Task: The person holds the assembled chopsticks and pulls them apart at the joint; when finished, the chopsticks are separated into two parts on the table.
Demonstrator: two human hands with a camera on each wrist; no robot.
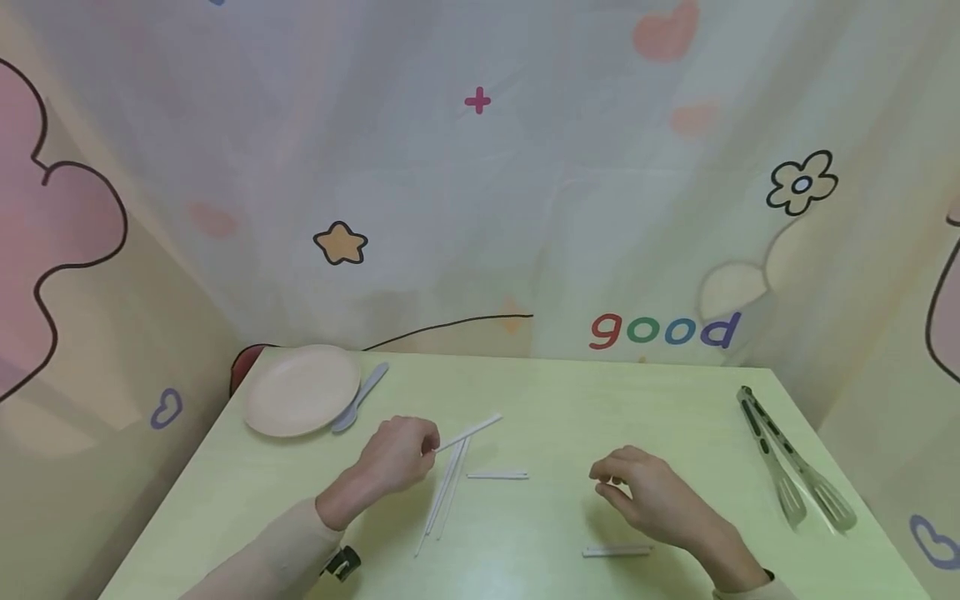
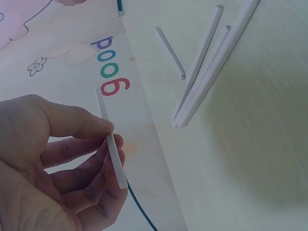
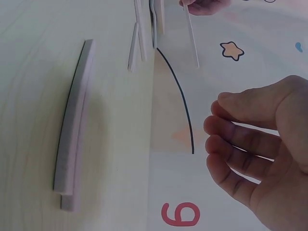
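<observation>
My left hand [image 1: 397,454] pinches a thin white stick [image 1: 487,422] between thumb and fingers, above the table. In the left wrist view the stick [image 2: 115,161] slants past the fingertips. Under it, several long white sticks [image 1: 447,492] lie in a narrow fan. Just right of them is a shorter pair of white sticks [image 1: 497,475], side by side. My right hand [image 1: 656,492] hovers with loosely bent fingers, holding nothing. Below it on the table lies another pair of white sticks [image 1: 617,551], set close together, also seen in the right wrist view [image 3: 74,125].
At the back left, a pale round plate [image 1: 300,392] stands beside a grey-blue spoon [image 1: 352,408] and a similar utensil. Tongs [image 1: 780,458] with slotted ends lie along the right edge. A small black object [image 1: 342,563] is near the left forearm. Printed curtains [image 1: 480,208] surround the table.
</observation>
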